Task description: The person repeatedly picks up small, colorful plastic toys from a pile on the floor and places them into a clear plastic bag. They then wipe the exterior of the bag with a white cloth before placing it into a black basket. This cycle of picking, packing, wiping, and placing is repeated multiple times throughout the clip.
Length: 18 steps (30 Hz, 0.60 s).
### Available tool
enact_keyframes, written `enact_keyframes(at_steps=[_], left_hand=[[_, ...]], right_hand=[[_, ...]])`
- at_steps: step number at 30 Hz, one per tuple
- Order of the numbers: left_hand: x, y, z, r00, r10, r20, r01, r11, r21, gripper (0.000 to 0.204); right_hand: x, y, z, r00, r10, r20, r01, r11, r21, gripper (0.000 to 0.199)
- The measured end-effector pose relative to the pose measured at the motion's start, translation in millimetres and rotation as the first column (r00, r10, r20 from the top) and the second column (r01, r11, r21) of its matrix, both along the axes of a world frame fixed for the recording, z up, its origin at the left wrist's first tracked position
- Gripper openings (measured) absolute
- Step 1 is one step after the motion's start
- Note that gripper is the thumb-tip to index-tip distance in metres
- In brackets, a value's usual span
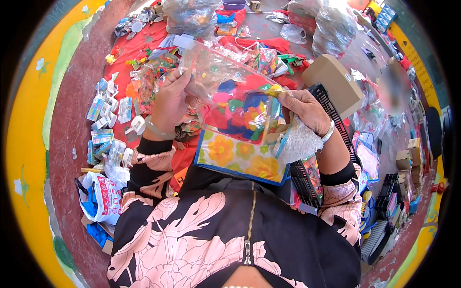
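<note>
In front of my chest is a clear plastic bag (211, 72) with bright red, blue, yellow and green contents, whose kind I cannot make out. My left hand (172, 98) is closed on the bag's upper left edge, fingertips pinched. At its right side, my right hand (307, 109) pinches the yellow-tinted corner. A whitish crumpled cloth (297, 146) hangs under the right palm, seemingly held by the lower fingers. Below the bag, over my lap, lies a flower-printed vinyl pouch (225, 151) with blue edging; the bag covers its upper part.
White plastic pieces and small packs (103, 110) lie along the left. A white and red bag (103, 194) stands lower left. Beyond my right hand are a cardboard box (333, 84) and a black slatted basket (336, 122). Large stuffed clear sacks (334, 29) stand far off.
</note>
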<state>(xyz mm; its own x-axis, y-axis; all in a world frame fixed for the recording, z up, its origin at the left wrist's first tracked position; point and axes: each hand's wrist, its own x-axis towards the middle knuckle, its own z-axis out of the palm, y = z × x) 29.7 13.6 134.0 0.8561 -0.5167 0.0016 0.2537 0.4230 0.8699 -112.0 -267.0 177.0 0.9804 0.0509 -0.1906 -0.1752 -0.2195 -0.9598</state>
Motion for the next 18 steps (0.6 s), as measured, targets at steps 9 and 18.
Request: enact_keyframes(at_steps=[9, 18], left_hand=[[28.3, 2.8, 5.1, 0.996, -0.082, 0.047, 0.078, 0.994, 0.081, 0.01], [-9.4, -24.9, 3.9, 0.984, 0.051, 0.17, -0.057, 0.998, 0.032, 0.025]], right_hand=[[3.8, 2.4, 1.1, 0.977, 0.008, 0.212, -0.019, 0.999, 0.051, 0.019], [11.0, 17.0, -0.8, 0.957, -0.237, 0.168, 0.18, 0.938, 0.297, 0.028]])
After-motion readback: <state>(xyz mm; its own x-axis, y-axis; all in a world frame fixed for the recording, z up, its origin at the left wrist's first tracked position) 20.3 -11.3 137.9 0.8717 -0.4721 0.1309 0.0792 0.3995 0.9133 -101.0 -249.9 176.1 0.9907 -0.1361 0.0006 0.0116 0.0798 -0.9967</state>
